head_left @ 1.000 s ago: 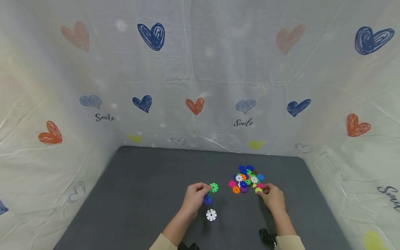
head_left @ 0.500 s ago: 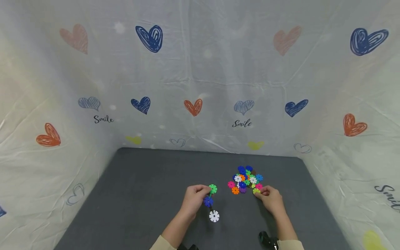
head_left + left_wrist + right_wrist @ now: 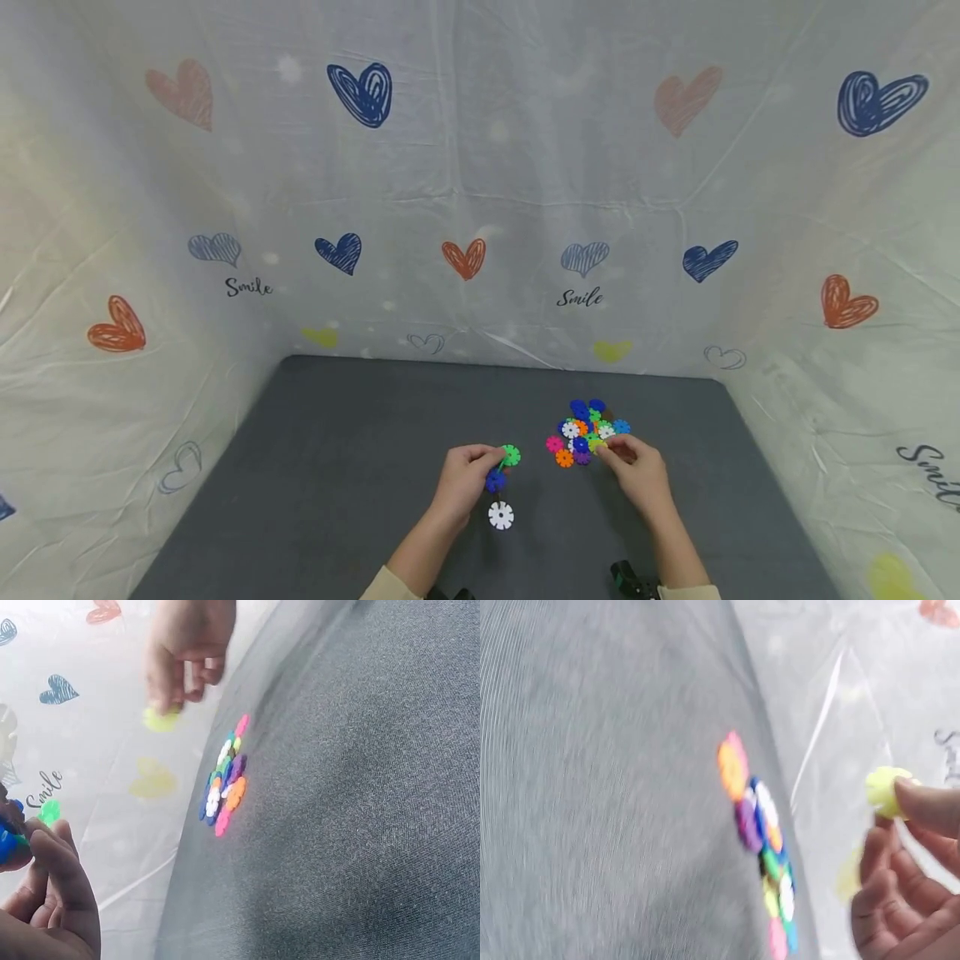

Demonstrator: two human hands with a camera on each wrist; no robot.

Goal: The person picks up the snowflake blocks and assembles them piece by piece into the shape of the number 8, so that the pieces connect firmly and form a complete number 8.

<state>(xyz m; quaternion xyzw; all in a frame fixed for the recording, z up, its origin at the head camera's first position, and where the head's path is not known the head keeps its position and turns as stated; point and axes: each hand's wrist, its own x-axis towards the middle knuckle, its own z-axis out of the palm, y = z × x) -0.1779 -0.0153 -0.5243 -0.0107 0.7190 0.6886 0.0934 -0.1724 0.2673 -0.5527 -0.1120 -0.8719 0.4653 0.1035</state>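
Observation:
My left hand (image 3: 463,482) pinches a joined string of notched interlocking discs between thumb and forefinger. A green disc (image 3: 512,455) stands at its top, a blue disc (image 3: 495,481) below, and a white disc (image 3: 501,516) hangs lowest; the fingers hide part of the string. My right hand (image 3: 643,477) pinches a single yellow interlocking disc (image 3: 883,790) by its edge. Seen from the left wrist, that yellow disc (image 3: 160,719) is held up above the table. In the head view it overlaps the near side of a pile of loose discs (image 3: 564,457).
The pile, with orange, pink, purple, blue, white and green discs, lies on the dark grey table (image 3: 360,467) right of centre. A pale curtain (image 3: 517,167) printed with hearts rises behind the table and along both sides. Black wrist gear (image 3: 630,578) shows by the right sleeve.
My right hand has moved left and lifted the yellow disc from the pile's right edge. The left hand stays nearly in place while the white disc at the string's lower end swings.

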